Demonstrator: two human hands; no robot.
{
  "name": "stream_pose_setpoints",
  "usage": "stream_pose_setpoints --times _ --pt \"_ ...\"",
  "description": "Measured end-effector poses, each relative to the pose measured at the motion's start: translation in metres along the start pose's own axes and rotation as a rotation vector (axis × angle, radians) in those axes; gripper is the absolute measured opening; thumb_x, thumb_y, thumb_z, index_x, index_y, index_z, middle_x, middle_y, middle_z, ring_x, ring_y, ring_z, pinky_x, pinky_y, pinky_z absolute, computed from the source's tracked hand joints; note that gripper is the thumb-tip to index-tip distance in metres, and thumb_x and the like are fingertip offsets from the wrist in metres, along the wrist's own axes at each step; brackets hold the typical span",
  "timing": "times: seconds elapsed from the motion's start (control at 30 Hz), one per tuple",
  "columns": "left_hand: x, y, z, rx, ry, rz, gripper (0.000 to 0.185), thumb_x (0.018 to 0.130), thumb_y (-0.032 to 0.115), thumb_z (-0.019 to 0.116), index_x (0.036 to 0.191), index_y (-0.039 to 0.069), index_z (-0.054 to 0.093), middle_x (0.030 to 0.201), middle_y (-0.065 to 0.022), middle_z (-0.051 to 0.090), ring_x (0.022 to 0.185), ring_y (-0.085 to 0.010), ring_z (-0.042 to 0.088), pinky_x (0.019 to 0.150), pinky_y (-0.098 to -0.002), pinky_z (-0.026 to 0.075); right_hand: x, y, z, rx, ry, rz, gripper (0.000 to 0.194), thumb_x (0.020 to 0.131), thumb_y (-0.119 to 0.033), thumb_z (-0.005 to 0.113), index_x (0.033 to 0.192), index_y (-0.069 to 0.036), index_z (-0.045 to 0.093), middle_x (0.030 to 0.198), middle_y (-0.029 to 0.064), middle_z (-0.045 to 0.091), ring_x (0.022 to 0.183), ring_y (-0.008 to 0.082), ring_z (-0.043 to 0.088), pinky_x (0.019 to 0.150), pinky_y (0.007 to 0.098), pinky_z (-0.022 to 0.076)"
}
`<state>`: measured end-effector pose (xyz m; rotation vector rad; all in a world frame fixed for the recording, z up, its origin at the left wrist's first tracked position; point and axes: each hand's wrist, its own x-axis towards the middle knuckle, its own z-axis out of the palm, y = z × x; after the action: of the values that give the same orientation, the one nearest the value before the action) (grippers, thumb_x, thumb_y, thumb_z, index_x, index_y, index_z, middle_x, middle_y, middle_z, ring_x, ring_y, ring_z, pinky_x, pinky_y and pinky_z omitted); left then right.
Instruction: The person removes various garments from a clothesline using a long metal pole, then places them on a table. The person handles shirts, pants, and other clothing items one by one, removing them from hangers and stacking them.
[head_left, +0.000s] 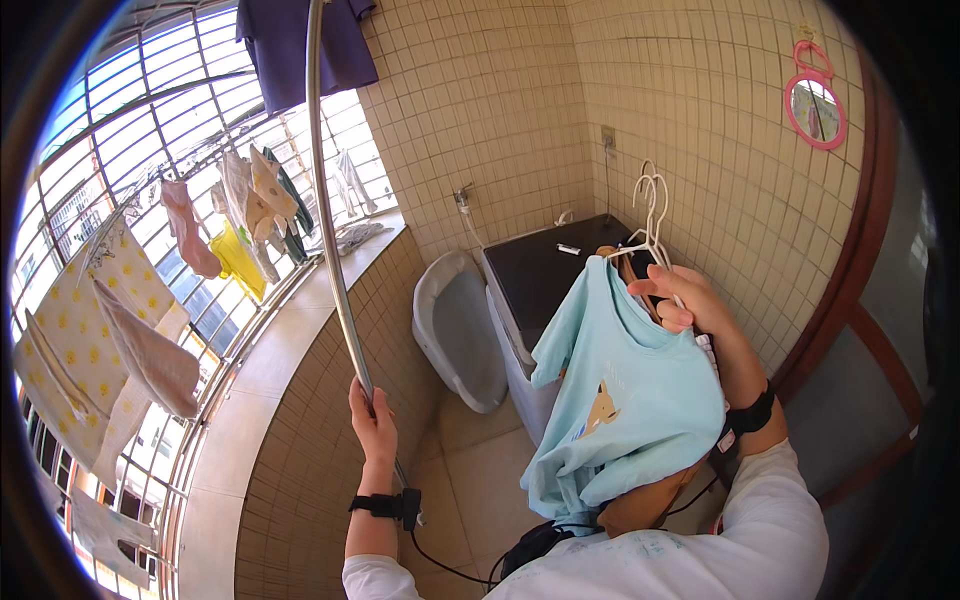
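My left hand (373, 420) is closed around a long metal pole (330, 202), which runs up past the window grille. At the pole's upper end, beside it, hangs a dark purple garment (307, 52); whether the two touch is hard to tell. On the right, my right hand (686, 296) grips several white clothes hangers (651, 217) at their shoulders, hooks upward. A light blue T-shirt (637, 397) with an animal print hangs from them. Behind it show a brown garment (645, 502) and other dark cloth, mostly hidden.
A black-topped washing machine (532, 277) stands in the tiled corner, with a grey plastic tub (461, 337) leaning beside it. Small laundry and a yellow-patterned cloth (82, 337) hang at the barred window above a ledge (217, 457). A pink-framed mirror (816, 111) hangs on the right wall.
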<state>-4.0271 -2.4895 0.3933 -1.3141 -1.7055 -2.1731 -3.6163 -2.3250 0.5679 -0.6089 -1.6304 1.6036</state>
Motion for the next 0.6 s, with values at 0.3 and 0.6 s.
stream_pose_setpoints --times 0.3,0.6 --pt "0.183 0.009 0.106 0.200 0.215 0.044 0.043 0.093 0.022 0.050 0.131 0.004 0.042 0.082 -0.0049 0.059 0.062 -0.0091 0.048 0.055 -0.0241 0.040 0.009 -0.012 -0.074 -0.016 0.055 -0.013 0.038 0.092 -0.038 0.049 0.089 0.000 0.051 0.065 0.0036 0.055 0.034 0.0032 0.036 0.032 0.0209 0.0264" --pt "0.279 -0.007 0.145 0.326 0.252 0.145 0.037 0.090 0.019 0.052 0.121 -0.001 0.050 0.078 -0.0083 0.062 0.069 -0.0158 0.057 0.063 -0.0289 0.043 0.023 -0.010 -0.110 -0.011 0.140 -0.010 0.040 0.094 -0.040 0.044 0.081 -0.003 0.051 0.041 -0.0017 0.038 0.030 0.0052 0.033 0.031 0.0220 0.0251"
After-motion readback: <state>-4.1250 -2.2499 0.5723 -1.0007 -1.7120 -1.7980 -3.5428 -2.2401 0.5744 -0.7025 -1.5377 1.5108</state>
